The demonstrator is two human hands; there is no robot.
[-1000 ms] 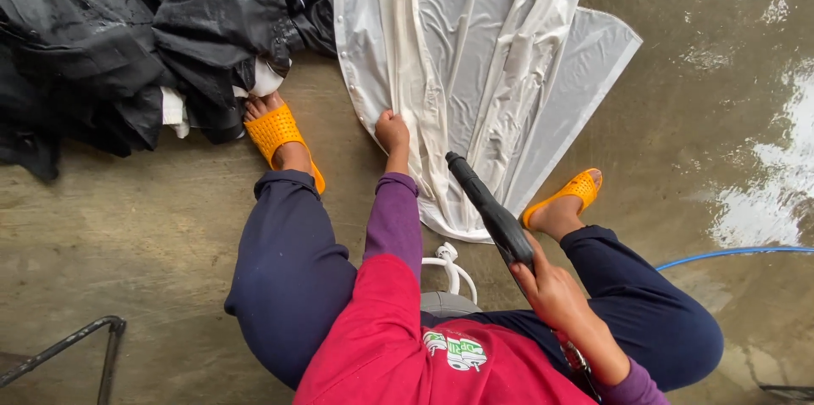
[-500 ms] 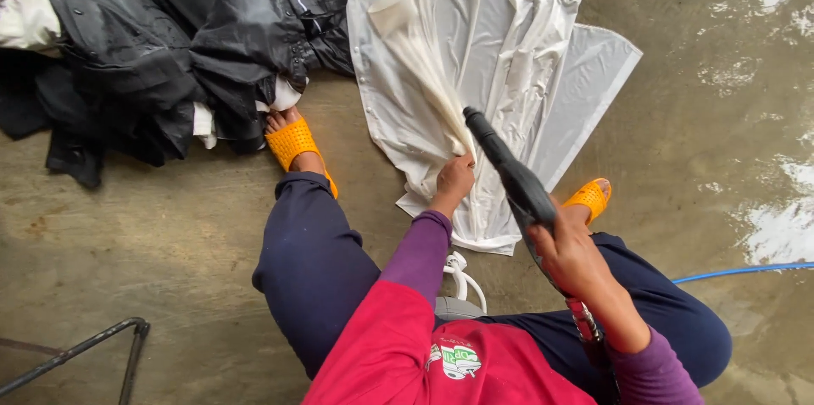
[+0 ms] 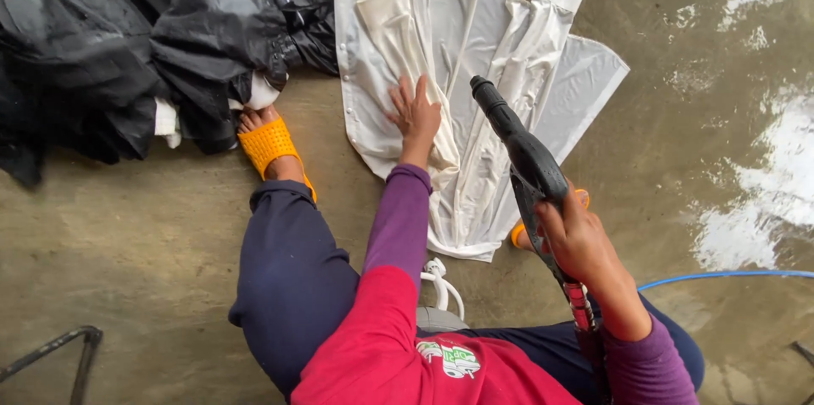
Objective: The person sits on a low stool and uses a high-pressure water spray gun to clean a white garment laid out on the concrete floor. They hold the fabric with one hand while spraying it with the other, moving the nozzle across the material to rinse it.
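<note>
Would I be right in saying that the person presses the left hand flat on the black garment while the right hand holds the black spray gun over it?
Not quite: the left hand lies flat on the white translucent garment, not a black one, as the head view shows. The black garments lie heaped to the left. The right hand does hold the black spray gun over it.

My L hand (image 3: 415,115) is flat, fingers spread, arm stretched fwd; R hand (image 3: 575,240) is in a closed grip, wrist bent, forearm angled back.

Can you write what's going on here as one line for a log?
left hand: flat on white raincoat | right hand: holding black spray gun | floor: wet concrete
</note>
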